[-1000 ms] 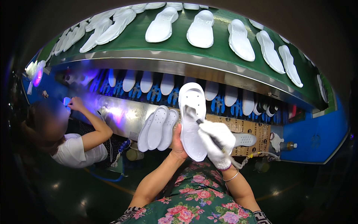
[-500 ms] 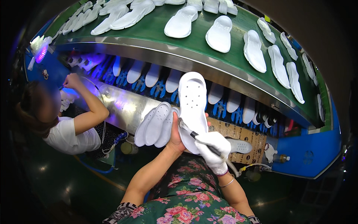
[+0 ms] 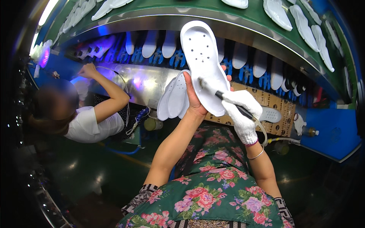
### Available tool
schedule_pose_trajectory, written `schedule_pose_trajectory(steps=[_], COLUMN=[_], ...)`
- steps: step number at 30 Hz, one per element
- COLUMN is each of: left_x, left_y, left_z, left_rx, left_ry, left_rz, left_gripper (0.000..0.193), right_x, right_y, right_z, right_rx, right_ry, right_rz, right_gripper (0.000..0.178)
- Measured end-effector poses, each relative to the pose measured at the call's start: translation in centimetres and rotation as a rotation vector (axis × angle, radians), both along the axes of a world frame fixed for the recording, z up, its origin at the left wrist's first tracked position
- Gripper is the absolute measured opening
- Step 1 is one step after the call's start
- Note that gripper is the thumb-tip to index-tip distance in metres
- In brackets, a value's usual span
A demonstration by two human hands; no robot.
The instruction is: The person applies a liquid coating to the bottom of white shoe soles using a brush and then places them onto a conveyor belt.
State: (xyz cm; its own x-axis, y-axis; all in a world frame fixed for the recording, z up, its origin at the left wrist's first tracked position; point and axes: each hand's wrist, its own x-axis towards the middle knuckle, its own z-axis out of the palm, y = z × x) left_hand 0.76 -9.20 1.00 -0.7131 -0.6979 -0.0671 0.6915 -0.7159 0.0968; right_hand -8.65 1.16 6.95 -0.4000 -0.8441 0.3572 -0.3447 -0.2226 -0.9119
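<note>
Left grip (image 3: 197, 105) cups white sole (image 3: 204, 67) underneath | right grip (image 3: 246, 102) holds slanted brush (image 3: 219, 95), tip seemingly touching

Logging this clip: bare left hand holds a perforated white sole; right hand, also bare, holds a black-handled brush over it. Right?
One slip: the right hand isn't bare; the head view shows it in a white glove. The bare left hand holds the perforated white sole, with the black-handled brush in the right hand over it.

Green conveyor belt (image 3: 171, 7) is carrying scattered white shoe soles (image 3: 277, 15). Below, metal workbench (image 3: 148, 81) is bearing overlapping pale soles (image 3: 176, 97); brown printed cardboard sheet (image 3: 283, 100) is covering right stretch, perforated grey sole (image 3: 270, 114) lying on it.
</note>
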Motion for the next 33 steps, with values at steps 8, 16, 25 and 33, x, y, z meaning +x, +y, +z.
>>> schedule_pose_trajectory(steps=[8,16,25,33], left_x=[0.8,1.9,3.4,2.9], left_y=[-0.6,-2.4,-4.2,-6.7], left_z=[-0.7,-1.2,0.6,0.5], left_rx=[-0.071,-0.206,-0.141,-0.288], left_ry=[0.102,0.033,0.083,-0.065], left_rz=[-0.081,-0.141,-0.349,-0.451], left_gripper=[0.096,0.093,0.085,0.092], right_x=[-0.4,-0.4,0.3,0.6], right_y=[-0.2,0.6,0.1,-0.7], right_z=[0.5,0.5,0.7,0.0], right_rx=[-0.037,0.024,-0.007,-0.011], right_ry=[0.040,0.034,0.085,0.137], right_rz=[0.211,0.411,0.487,0.401], right_gripper=[0.016,0.020,0.021,0.018])
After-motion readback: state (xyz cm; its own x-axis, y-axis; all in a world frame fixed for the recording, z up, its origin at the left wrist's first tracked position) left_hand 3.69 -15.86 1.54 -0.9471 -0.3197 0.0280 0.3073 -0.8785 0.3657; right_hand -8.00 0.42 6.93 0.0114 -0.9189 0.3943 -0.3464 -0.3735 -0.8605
